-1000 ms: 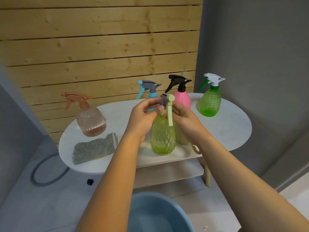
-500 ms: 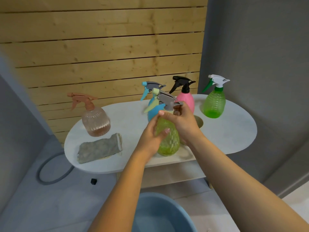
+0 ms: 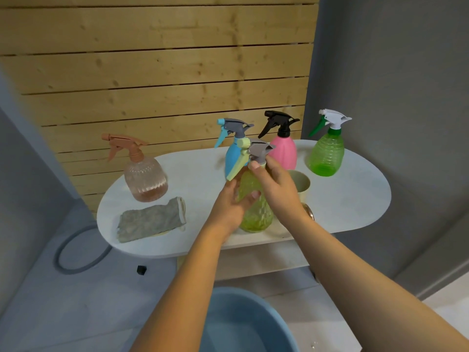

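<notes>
**At the oval table (image 3: 355, 199): turning the sprayer head (image 3: 259, 149) of the yellow-green spray bottle (image 3: 256, 214)**

Near the front edge of the table, the yellow-green spray bottle stood upright and seemed to rest on the top. It was just in front of a blue spray bottle (image 3: 233, 158) and beside a beige cup (image 3: 303, 182). The left hand (image 3: 228, 207) held its body, with the fingers wrapped around the patterned plastic. The right hand (image 3: 276, 184) was at the neck, its fingers curled around the collar directly under the grey sprayer head and pinching it.

The step, as I judged it, was turning this collar; whether to tighten or to loosen, I could not tell. To do it well, the left hand should keep the bottle steady and vertical, so that no liquid comes out. The right hand should turn only the collar and not pull on the pale trigger. The cup stood very near the right wrist and could be knocked.

No brand, label or writing was readable on any bottle.
</notes>
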Available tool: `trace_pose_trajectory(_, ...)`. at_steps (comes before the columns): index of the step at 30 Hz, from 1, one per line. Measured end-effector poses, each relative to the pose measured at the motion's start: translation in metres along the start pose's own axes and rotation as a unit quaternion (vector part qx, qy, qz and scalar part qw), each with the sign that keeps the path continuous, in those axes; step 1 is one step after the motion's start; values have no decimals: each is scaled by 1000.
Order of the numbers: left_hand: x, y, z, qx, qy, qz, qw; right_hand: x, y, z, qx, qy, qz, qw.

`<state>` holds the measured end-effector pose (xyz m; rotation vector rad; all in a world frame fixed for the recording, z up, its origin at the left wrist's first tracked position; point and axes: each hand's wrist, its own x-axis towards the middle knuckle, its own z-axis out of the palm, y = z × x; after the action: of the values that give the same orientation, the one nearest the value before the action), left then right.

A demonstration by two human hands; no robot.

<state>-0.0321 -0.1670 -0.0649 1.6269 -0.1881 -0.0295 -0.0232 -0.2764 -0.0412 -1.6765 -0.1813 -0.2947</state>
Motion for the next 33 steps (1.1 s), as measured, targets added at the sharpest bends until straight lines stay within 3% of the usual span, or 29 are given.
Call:
trace_pose_trajectory(4,3,-4,-2,-18,7,-2,1000,8,-6,-10,80,-29,44,995)
trace_pose_trajectory(9,3,-3,-4,-18,-4,-3,1000,13,-8,-7,184,-12,77,980)
trace_pose_trajectory(13,3,-5,-4,-8,1,0,1000,12,-9,-4,113,-16,42,993)
trace_pose_trajectory(18,2,-4,-3,2,8,-6,1000,8,-9,0,-34,34,-29,998)
trace_pose_trajectory(23,3,-5,-3,4,14,-4,1000,4,-9,-11,40,-24,26,999)
trace_pose_trajectory(25,3,-4,-2,-3,19,-1,1000,8,-8,-15,19,-34,-3,999)
trace_pose_trajectory(33,2,-4,-2,0,7,7,1000,10,-3,1,13,60,1,998)
